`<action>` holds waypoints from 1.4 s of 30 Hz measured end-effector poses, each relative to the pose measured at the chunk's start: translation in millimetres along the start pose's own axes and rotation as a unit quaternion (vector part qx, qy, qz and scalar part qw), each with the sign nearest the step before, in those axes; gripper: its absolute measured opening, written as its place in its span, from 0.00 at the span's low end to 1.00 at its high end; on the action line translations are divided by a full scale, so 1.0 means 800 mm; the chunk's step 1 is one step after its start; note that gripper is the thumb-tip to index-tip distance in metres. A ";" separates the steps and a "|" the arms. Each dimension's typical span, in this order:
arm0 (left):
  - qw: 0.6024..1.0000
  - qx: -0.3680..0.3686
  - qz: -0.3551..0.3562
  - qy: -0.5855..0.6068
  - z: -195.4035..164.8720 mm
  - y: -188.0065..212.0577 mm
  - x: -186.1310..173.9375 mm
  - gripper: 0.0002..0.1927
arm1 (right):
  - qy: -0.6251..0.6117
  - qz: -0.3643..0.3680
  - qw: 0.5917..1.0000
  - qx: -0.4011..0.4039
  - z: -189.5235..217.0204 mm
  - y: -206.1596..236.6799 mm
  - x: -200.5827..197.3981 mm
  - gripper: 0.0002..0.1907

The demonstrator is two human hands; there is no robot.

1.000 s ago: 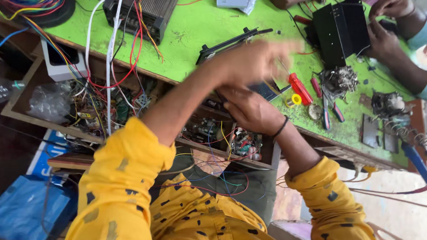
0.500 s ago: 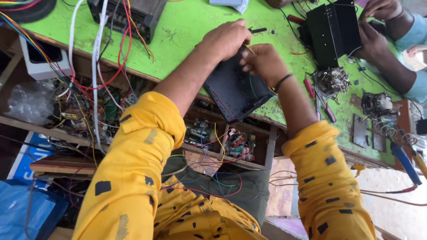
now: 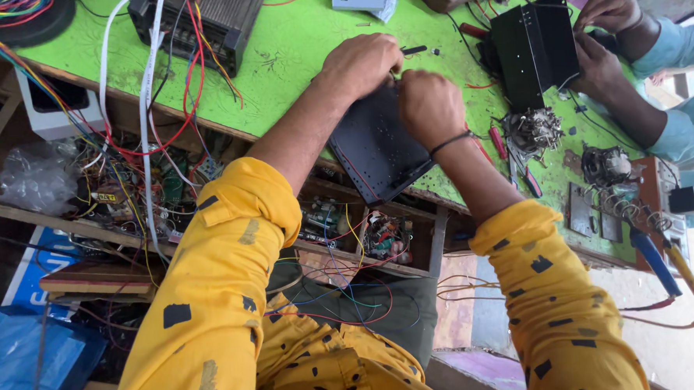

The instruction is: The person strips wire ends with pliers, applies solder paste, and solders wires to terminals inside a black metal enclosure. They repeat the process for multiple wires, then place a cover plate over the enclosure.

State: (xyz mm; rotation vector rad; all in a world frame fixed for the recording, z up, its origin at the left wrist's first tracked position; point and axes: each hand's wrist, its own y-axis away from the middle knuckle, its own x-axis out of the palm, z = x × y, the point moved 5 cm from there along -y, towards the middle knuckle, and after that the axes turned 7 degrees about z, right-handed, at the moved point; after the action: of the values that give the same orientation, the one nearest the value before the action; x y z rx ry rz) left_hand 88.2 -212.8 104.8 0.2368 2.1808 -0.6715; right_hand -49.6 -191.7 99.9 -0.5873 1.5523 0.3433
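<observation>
Both hands grip the far edge of a black perforated panel point(image 3: 376, 147): left hand point(image 3: 363, 62) and right hand point(image 3: 430, 105) are closed on it, side by side. Fitting looks underway; a screwdriver point(image 3: 414, 50) lies just beyond.

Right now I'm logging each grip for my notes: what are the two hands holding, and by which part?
Both the left hand and the right hand hold the black perforated metal panel at its top edge, propped on the green workbench.

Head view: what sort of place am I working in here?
Probably an electronics repair workshop: a green workbench strewn with loose wires, circuit boards on the shelf below, and black metal casings being handled.
</observation>
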 end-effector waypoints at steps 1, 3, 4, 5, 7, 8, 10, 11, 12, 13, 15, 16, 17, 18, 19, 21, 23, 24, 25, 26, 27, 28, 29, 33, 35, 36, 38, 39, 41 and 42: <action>0.998 0.054 -0.024 -0.015 -0.007 0.004 -0.005 0.09 | -0.147 0.066 0.986 0.031 -0.010 -0.008 0.010 0.05; 0.999 -0.020 0.040 -0.006 0.001 0.003 0.001 0.06 | -0.436 0.175 0.871 0.143 -0.023 -0.014 0.025 0.05; 0.996 -0.058 0.073 0.000 0.004 0.002 0.006 0.06 | -0.479 0.181 0.844 0.160 -0.024 -0.014 0.026 0.05; 0.996 -0.053 0.067 -0.018 0.002 0.001 0.006 0.05 | -0.518 0.186 0.816 0.177 -0.027 -0.011 0.028 0.06; 0.996 -0.049 0.058 -0.055 0.001 0.000 0.008 0.05 | -0.475 0.154 0.852 0.158 -0.021 -0.002 0.019 0.06; 0.996 -0.039 0.052 -0.067 0.001 -0.001 0.009 0.05 | -0.389 0.104 0.907 0.128 -0.017 0.002 0.009 0.07; 0.995 -0.019 0.041 -0.089 0.002 0.000 0.010 0.05 | -0.102 -0.006 0.995 -0.001 0.006 0.012 -0.007 0.07; 0.996 -0.008 0.027 -0.080 0.001 0.002 0.011 0.04 | 0.020 -0.032 0.999 -0.035 0.015 0.017 -0.006 0.08; 0.997 0.006 0.012 -0.074 0.002 0.004 0.010 0.03 | 0.090 -0.037 0.994 -0.047 0.019 0.016 -0.001 0.08; 0.997 0.021 -0.003 -0.068 0.001 0.004 0.008 0.03 | 0.066 -0.031 0.997 -0.036 0.016 0.013 0.004 0.08; 0.996 0.043 -0.037 -0.066 -0.001 0.006 0.006 0.04 | -0.020 -0.011 1.000 -0.012 0.005 -0.001 0.014 0.09; 0.995 0.054 -0.057 -0.065 -0.002 0.005 0.003 0.05 | -0.165 0.040 0.985 0.021 -0.004 -0.010 0.024 0.09; 0.999 0.008 -0.014 -0.048 0.004 0.001 0.008 0.05 | -0.335 0.097 0.934 0.075 -0.014 -0.017 0.035 0.10; 0.998 -0.038 0.031 -0.027 0.008 -0.003 0.016 0.05 | -0.505 0.151 0.837 0.146 -0.018 -0.019 0.045 0.10; 0.994 -0.082 0.077 -0.008 0.012 -0.004 0.022 0.04 | -0.553 0.168 0.799 0.165 -0.021 -0.021 0.045 0.10; 0.998 -0.053 0.030 -0.035 0.009 -0.004 0.017 0.05 | -0.570 0.187 0.779 0.181 -0.028 -0.018 0.045 0.11; 0.998 -0.040 0.007 -0.045 0.008 -0.004 0.016 0.05 | -0.544 0.195 0.797 0.175 -0.028 -0.006 0.038 0.12; 0.998 -0.044 0.007 -0.042 0.010 -0.003 0.016 0.06 | -0.530 0.202 0.806 0.171 -0.027 0.001 0.035 0.12; 0.998 -0.047 0.007 -0.040 0.011 -0.003 0.016 0.06 | -0.359 0.127 0.919 0.107 -0.024 0.005 0.020 0.12; 0.998 -0.036 0.003 -0.042 0.012 -0.003 0.015 0.06 | -0.169 0.045 0.984 0.036 -0.013 0.012 0.008 0.12; 0.999 -0.025 0.000 -0.044 0.011 -0.002 0.014 0.05 | 0.030 -0.038 0.998 -0.037 -0.001 0.017 -0.001 0.14; 0.999 -0.012 -0.002 -0.045 0.009 -0.001 0.014 0.05 | -0.036 -0.002 0.999 -0.009 -0.004 0.019 0.007 0.13; 0.999 -0.013 -0.006 -0.046 0.009 0.000 0.014 0.05 | -0.102 0.032 0.994 0.018 -0.009 0.017 0.016 0.13; 0.997 -0.019 0.022 -0.072 0.007 0.000 0.015 0.06 | -0.357 0.166 0.912 0.113 -0.029 -0.002 0.048 0.16; 0.996 -0.018 0.059 -0.069 0.005 0.000 0.021 0.05 | -0.415 0.155 0.886 0.134 -0.036 -0.006 0.046 0.14; 0.995 -0.017 0.075 -0.059 0.006 -0.001 0.022 0.04 | -0.442 0.149 0.873 0.142 -0.039 -0.003 0.044 0.13; 0.996 -0.008 0.071 -0.044 0.005 0.000 0.023 0.05 | -0.495 0.140 0.842 0.161 -0.039 0.008 0.040 0.11; 0.998 0.003 0.053 -0.043 0.006 0.000 0.020 0.07 | -0.523 0.134 0.824 0.171 -0.038 0.016 0.039 0.10; 0.998 0.018 0.033 -0.047 0.007 0.000 0.018 0.08 | -0.190 0.004 0.982 0.018 -0.024 0.025 0.012 0.10; 0.998 0.022 0.033 -0.053 0.008 0.000 0.019 0.07 | -0.008 -0.061 0.996 -0.062 -0.010 0.032 0.006 0.11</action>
State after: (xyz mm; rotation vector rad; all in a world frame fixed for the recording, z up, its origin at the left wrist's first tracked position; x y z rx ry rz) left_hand 82.9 -217.3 90.0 0.2885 2.0491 -0.6799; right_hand -70.6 -175.8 92.4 -0.7716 1.4797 0.3520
